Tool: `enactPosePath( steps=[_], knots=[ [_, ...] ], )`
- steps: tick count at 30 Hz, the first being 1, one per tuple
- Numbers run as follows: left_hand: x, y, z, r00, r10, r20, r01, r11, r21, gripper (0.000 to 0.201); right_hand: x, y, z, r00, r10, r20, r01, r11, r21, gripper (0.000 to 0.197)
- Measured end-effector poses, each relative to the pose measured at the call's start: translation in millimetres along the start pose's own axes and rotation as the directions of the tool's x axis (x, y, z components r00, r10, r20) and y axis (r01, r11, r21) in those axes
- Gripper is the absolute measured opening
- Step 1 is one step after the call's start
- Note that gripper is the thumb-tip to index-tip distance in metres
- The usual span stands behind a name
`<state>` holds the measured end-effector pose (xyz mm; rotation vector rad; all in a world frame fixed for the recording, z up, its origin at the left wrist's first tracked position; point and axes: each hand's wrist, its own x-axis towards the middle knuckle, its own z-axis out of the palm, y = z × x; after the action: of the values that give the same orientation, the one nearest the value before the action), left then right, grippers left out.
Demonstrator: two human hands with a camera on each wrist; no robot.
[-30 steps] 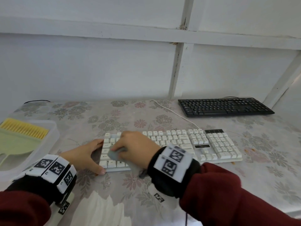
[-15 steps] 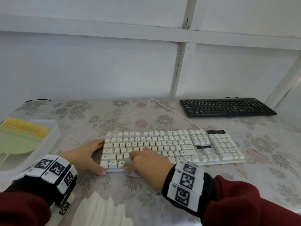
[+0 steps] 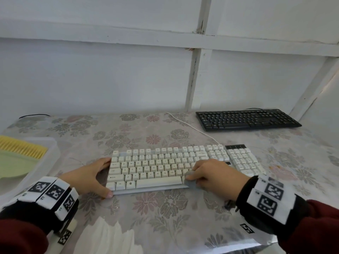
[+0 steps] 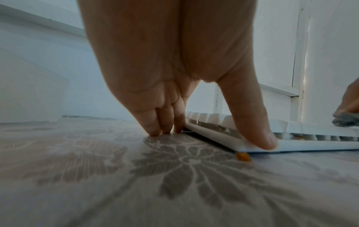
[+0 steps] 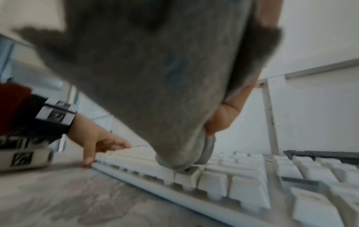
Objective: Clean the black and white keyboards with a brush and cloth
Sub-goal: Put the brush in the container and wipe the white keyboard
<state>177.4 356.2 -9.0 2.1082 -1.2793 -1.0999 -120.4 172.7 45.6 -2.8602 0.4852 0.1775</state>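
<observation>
The white keyboard (image 3: 165, 167) lies in the middle of the flowered table, its cable running back. My left hand (image 3: 91, 176) holds its left end, thumb (image 4: 258, 135) on the front corner and fingertips (image 4: 165, 127) on the table beside it. My right hand (image 3: 211, 176) grips a grey cloth (image 3: 189, 181) and presses it on the bottom key rows right of the space bar. In the right wrist view the cloth (image 5: 155, 84) fills the frame, its tip on the keys (image 5: 213, 181). The black keyboard (image 3: 245, 120) sits at the back right, untouched.
A clear plastic box (image 3: 49, 162) at the left edge holds a pale green brush with yellow bristles (image 3: 23, 149). White tissue or paper (image 3: 102, 239) lies near the front edge. A small orange crumb (image 4: 242, 156) sits under the keyboard's corner. A white wall closes the back.
My right hand with the cloth has slid from the keyboard's left keys along the front rows to the right of the space bar. The left hand has stayed put.
</observation>
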Motion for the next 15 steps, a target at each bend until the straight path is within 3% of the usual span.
enactPosePath(
  steps=[3, 6, 9, 15],
  knots=[
    [0.4, -2.0, -0.5, 1.0, -0.01, -0.003, 0.01, 1.0, 0.005, 0.148, 0.0, 11.2, -9.4, 0.998, 0.06, -0.025, -0.057, 0.994, 0.092, 0.036],
    [1.1, -5.4, -0.2, 1.0, -0.015, -0.008, 0.015, 1.0, -0.017, 0.144, 6.7, 4.1, -7.0, 0.998, 0.02, -0.057, -0.013, 0.993, 0.121, 0.036],
    [1.5, -6.4, 0.2, 1.0, -0.016, -0.013, 0.016, 1.0, -0.026, 0.143, 10.4, -8.1, 6.6, 1.0, -0.028, -0.015, 0.028, 0.999, 0.042, 0.026],
    [1.6, -5.5, 0.2, 1.0, -0.016, -0.008, 0.016, 0.999, -0.029, 0.144, 7.9, -0.3, 14.3, 0.996, -0.042, -0.083, 0.04, 0.999, -0.025, 0.021]
  ],
)
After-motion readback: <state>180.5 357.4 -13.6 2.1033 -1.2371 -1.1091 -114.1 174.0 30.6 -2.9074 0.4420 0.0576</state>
